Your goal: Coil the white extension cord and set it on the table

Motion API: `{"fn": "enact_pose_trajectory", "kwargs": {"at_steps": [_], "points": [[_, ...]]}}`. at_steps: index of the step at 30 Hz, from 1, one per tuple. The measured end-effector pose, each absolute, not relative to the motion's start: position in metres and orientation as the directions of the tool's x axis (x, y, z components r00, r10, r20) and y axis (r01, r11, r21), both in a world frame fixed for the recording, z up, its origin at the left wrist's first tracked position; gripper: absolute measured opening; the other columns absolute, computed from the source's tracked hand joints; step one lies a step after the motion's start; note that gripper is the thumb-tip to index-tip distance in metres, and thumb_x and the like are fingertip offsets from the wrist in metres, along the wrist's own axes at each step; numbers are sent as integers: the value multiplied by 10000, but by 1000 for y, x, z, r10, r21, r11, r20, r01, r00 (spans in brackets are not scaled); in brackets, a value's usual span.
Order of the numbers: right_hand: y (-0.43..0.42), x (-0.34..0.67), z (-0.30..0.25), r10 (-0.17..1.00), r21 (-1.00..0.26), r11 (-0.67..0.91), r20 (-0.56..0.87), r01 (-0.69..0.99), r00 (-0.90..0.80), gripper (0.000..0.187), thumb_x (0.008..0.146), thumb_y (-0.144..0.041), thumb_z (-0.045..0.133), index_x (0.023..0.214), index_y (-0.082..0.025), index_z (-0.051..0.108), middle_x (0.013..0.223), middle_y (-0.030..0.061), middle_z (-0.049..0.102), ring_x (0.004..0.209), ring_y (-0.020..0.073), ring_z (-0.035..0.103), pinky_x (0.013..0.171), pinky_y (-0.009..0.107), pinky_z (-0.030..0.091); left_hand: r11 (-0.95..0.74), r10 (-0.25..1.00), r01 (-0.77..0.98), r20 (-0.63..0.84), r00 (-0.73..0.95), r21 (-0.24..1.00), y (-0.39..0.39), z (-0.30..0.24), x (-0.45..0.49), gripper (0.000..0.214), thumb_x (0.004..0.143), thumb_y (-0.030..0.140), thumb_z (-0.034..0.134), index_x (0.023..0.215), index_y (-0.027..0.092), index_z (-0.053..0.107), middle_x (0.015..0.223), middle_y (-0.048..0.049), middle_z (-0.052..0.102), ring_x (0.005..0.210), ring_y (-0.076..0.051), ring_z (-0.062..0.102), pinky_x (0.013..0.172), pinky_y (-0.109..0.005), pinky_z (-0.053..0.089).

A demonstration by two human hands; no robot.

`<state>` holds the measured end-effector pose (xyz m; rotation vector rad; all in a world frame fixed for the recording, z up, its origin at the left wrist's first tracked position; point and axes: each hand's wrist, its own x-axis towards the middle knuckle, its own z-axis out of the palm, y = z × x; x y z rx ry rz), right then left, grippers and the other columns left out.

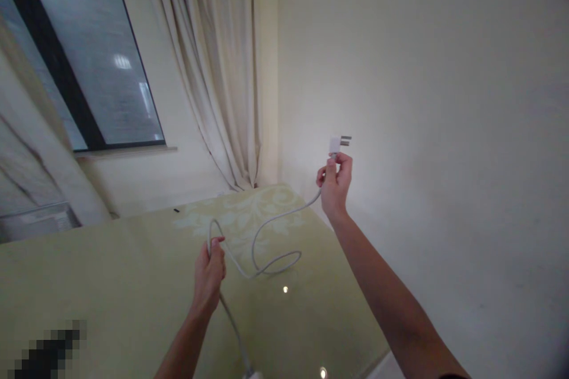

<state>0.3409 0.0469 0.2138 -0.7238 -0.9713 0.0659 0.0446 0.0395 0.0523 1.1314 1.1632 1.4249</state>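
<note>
My right hand (336, 186) is raised near the wall, its fingers closed at the base of a white power plug (335, 145). The metal prongs point to the right, apart from the wall as far as I can tell. A pale power cord (267, 225) drops from the plug, loops on the tabletop and rises to my left hand (210, 269), where thumb and fingers close on it. Below that hand the cord runs down to a white end piece (253, 374), cut off by the bottom edge of the view.
A glossy yellow-green table (133, 272) with a floral pattern meets the plain wall (422, 100) on the right. Behind it hang beige curtains (222, 71) beside a dark-framed window (102, 59). A small dark object (176, 210) lies near the table's back edge. Something dark and pixelated (48, 352) shows lower left.
</note>
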Motion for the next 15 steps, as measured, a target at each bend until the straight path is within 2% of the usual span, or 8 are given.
{"fn": "enact_pose_trajectory", "kwargs": {"at_steps": [3, 5, 8, 12, 15], "points": [[48, 387, 222, 164, -531, 711, 763, 461, 626, 203, 1033, -437, 471, 1112, -250, 462, 902, -34, 514, 499, 51, 430, 441, 198, 345, -154, 976, -93, 137, -168, 984, 54, 75, 8, 557, 810, 708, 627, 1068, 216, 596, 594, 121, 310, 422, -57, 265, 388, -167, 199], [45, 415, 225, 32, -489, 611, 801, 623, 598, 221, 1045, -418, 436, 1147, -226, 476, 808, -38, 511, 577, 92, 484, 533, 223, 404, -158, 967, -52, 143, -212, 986, 64, 87, -16, 542, 783, 696, 651, 1025, 213, 605, 574, 120, 322, 415, -58, 266, 379, -167, 200], [34, 452, 230, -154, -423, 408, 842, 809, 517, 232, 1048, -356, 428, 1166, -182, 527, 780, -15, 526, 694, 142, 549, 704, 300, 467, -155, 959, -17, 147, -243, 988, 76, 97, -47, 523, 764, 668, 678, 998, 204, 630, 555, 120, 327, 409, -54, 257, 374, -163, 189], [21, 498, 246, -336, -365, 240, 838, 899, 430, 242, 1060, -282, 374, 1156, -160, 560, 810, 27, 521, 730, 176, 561, 760, 342, 456, -161, 945, -97, 125, -302, 982, 91, 101, -75, 464, 777, 568, 757, 1015, 177, 683, 528, 124, 323, 403, -38, 252, 371, -153, 186], [13, 530, 267, -418, -362, 248, 797, 899, 436, 219, 1066, -220, 349, 1107, -164, 558, 792, 32, 491, 710, 177, 545, 750, 336, 432, -157, 924, -189, 76, -374, 969, 103, 103, -90, 305, 857, 440, 733, 971, 163, 679, 498, 127, 311, 382, -27, 243, 372, -144, 170]]}}
